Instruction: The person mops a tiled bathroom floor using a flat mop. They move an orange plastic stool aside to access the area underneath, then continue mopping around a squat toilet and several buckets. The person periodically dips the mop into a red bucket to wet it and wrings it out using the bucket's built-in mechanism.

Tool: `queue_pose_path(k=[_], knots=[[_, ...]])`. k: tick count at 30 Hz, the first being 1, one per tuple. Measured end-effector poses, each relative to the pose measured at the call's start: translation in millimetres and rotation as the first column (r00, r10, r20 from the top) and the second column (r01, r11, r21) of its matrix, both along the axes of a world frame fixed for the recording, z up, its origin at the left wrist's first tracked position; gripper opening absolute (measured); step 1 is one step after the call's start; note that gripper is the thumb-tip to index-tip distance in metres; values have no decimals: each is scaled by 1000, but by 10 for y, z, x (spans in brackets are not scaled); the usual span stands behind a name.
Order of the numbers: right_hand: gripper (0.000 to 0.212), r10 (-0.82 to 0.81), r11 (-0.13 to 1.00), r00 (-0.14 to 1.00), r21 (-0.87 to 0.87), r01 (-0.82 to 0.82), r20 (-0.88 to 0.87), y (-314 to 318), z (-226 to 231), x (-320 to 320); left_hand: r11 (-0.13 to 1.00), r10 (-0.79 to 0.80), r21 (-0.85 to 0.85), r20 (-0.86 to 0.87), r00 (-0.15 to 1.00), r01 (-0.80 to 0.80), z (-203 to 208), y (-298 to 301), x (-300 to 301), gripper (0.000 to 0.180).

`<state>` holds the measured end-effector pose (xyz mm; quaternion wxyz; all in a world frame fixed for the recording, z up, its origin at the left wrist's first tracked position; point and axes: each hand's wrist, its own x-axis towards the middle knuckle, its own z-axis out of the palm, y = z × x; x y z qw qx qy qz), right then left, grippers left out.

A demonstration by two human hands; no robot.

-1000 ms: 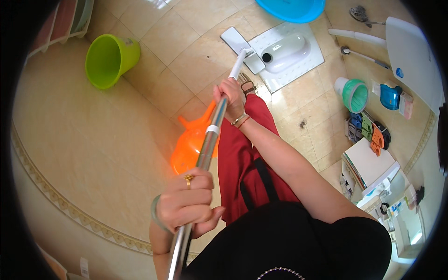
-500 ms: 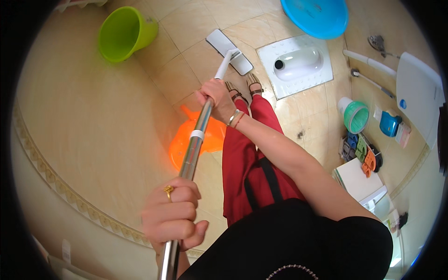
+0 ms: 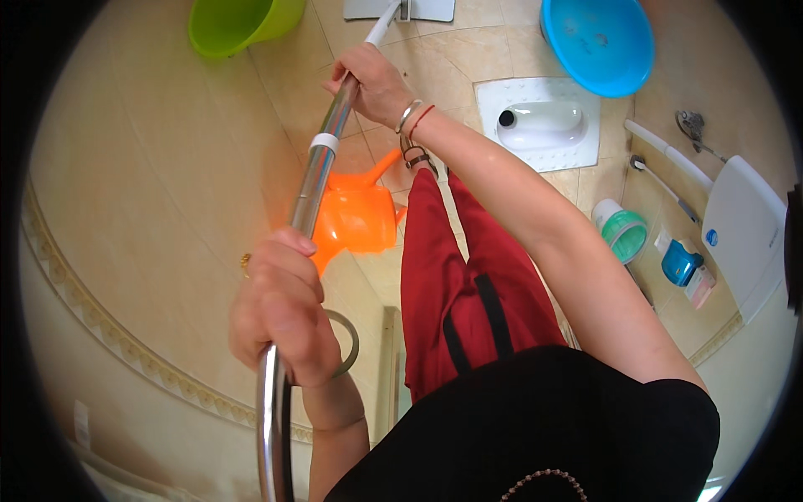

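Note:
Both my hands grip the silver pole [image 3: 311,197] of a flat mop, which slants from low left up to the far edge. My right hand [image 3: 374,86] is wrapped round its upper stretch, just below the white joint. Lower down, my left hand [image 3: 280,309] is closed round the pole, slightly blurred. The flat white mop head [image 3: 431,10] lies on the tiles at the far edge, partly cut off by the frame. Beneath the pole sits an orange plastic vessel [image 3: 360,219] with a long handle-like part, partly hidden by the pole and my left hand.
A green bucket [image 3: 238,25] stands far left, and a blue basin [image 3: 595,42] far right. Below the basin is a white squat toilet [image 3: 544,125] set in the floor. Along the right wall are a brush [image 3: 669,177], a green-and-white bin [image 3: 623,234] and a white cistern [image 3: 744,243].
The mop head has moved away from my feet to the far edge. Both hands stay on the pole and have gone forward with it; my left wrist has turned. The view has also shifted.

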<state>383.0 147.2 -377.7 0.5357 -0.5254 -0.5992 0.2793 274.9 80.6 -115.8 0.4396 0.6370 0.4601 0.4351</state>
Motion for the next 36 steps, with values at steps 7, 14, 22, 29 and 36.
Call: queue_pose_path(k=[7, 14, 22, 29, 36], knots=[[27, 117, 993, 992, -12, -117, 36, -55, -20, -27, 991, 134, -4, 91, 987, -134, -71, -94, -14, 28], [21, 109, 993, 993, -44, -107, 48, -385, 39, -79, 992, 125, -26, 17, 992, -124, -23, -505, -8, 27], [20, 167, 984, 984, -74, -163, 55, -1176, 148, -348, 985, 150, -87, 23, 988, -148, 149, -1143, -310, 26], [20, 114, 989, 990, -105, -105, 82, -2010, 158, -603, 966, 201, -176, 54, 978, -189, 229, -1788, -629, 29], [21, 86, 985, 988, -161, -65, 127, -2757, 152, -783, 958, 182, -243, 101, 978, -153, 275, -2270, -883, 32]])
